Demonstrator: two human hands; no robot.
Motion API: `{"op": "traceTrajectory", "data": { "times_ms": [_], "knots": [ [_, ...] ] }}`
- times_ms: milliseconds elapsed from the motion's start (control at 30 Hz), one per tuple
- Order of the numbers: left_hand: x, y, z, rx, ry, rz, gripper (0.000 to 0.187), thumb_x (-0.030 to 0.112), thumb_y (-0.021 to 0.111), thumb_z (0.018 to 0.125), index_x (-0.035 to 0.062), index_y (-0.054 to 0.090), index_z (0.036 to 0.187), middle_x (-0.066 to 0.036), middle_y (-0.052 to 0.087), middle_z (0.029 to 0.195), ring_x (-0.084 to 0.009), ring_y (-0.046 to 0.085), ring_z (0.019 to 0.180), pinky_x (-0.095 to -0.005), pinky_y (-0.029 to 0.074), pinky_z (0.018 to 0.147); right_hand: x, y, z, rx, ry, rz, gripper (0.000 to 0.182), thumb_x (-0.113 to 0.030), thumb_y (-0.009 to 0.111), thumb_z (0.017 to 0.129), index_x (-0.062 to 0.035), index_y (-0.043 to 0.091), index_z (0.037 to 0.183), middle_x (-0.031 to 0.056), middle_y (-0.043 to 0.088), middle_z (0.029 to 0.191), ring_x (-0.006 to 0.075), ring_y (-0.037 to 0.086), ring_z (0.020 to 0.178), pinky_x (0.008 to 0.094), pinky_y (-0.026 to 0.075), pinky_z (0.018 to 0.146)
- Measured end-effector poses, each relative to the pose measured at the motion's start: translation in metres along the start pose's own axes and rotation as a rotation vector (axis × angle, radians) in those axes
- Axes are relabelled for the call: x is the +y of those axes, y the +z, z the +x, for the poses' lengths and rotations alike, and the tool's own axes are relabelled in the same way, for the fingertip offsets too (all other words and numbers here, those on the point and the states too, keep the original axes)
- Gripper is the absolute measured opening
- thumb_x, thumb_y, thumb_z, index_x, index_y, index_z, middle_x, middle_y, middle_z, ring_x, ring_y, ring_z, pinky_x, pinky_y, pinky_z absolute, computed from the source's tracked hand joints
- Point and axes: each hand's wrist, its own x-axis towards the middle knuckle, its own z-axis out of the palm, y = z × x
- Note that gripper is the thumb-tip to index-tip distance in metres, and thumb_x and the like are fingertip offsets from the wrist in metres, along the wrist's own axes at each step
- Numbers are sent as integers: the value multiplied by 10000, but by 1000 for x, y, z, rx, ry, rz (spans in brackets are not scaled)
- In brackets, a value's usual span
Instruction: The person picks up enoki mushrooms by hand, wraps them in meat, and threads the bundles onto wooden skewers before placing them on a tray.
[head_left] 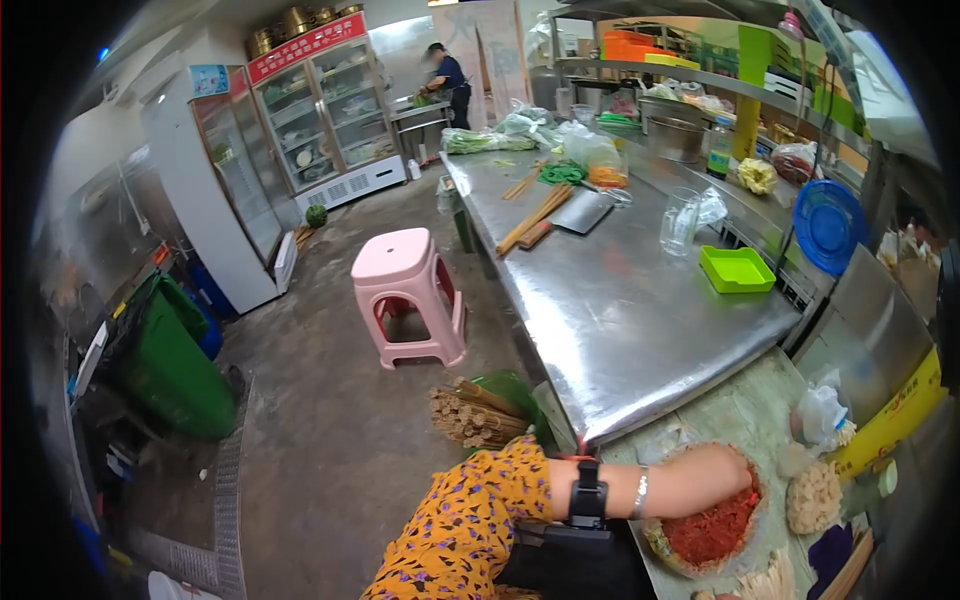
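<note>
My left hand (715, 470) reaches into a wide bowl of red minced filling (712, 532) at the lower right. Its fingers point down at the filling's far edge and are mostly hidden, so their grip does not show. A black strapped device and a bracelet sit on that forearm. At the bottom edge, a sliver of skin that may be my right hand (715, 596) shows beside a bundle of pale thin sticks (768, 580). Right of the bowl lies a heap of pale, lumpy food (814, 498).
A steel table (600, 330) bears a cleaver (582, 212), bundled sticks (535, 220), a glass jug (680, 222) and a green tray (737, 270). A pink stool (408, 300), more bundled sticks (475, 412) and a green bin (172, 360) stand left. Another person (450, 82) works at the back.
</note>
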Motion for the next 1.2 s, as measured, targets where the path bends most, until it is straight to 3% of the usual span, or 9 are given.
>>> {"op": "traceTrajectory", "data": {
  "times_ms": [100,400,467,600,700,867,1000,1100,1200],
  "knots": [
    [-3,8,-5,344,-37,-540,213,9,605,677,27,612,888,-169,616,864,-357,585,847,-406,465,761,1,-1,-2,-7,45,-7,148,8,628,824,-24,597,965,47,602,766,110,560,687,243,478,666],
    [15,22,-10,227,-283,-710,204,120,637,776,65,629,972,-140,652,918,-309,627,882,-377,494,779,4,-3,-2,-53,-76,-211,157,-20,597,836,-31,593,992,72,621,822,145,585,672,264,472,574],
    [18,30,-10,246,-245,-732,197,108,649,766,61,638,957,-132,645,994,-297,623,937,-363,489,816,9,-4,5,-3,-147,-307,128,-18,733,712,-30,630,789,39,635,817,137,591,788,279,462,694],
    [26,23,0,425,-107,-592,223,22,661,704,14,644,926,-174,544,1196,-342,517,1100,-360,440,900,6,-4,3,-43,-155,-217,125,-1,719,725,-22,641,819,72,625,882,158,584,841,286,446,758],
    [29,31,-1,395,-157,-707,187,6,657,723,4,651,910,-165,586,1127,-288,584,989,-330,473,836,-14,-6,4,-108,-214,-203,117,17,704,732,-20,639,823,80,623,900,171,580,865,283,443,773],
    [42,69,-9,232,-605,-1400,114,36,577,865,-48,643,902,-64,647,923,-149,623,765,-261,517,706,-74,-3,7,-149,-289,-268,134,31,701,725,-16,635,832,78,626,895,180,592,853,283,458,770],
    [53,64,-11,110,-698,-1914,249,132,418,960,-66,554,1025,-140,633,973,-189,641,862,-306,549,758,-114,26,13,-225,-307,-269,122,15,700,733,-18,636,831,76,630,889,179,605,848,284,471,754],
    [57,60,-18,14,-747,-1790,313,218,421,967,-38,542,1098,-135,631,958,-210,651,841,-380,551,799,-126,51,23,-368,-416,-362,111,12,695,740,-18,634,827,73,626,898,185,609,864,288,482,760],
    [62,52,-17,-8,-658,-1939,260,140,468,943,-53,553,1095,-131,630,988,-210,648,869,-364,553,800,-118,60,33,-351,-553,-443,113,-18,700,731,-33,630,818,74,623,877,220,616,833,286,491,717]
  ]
}}
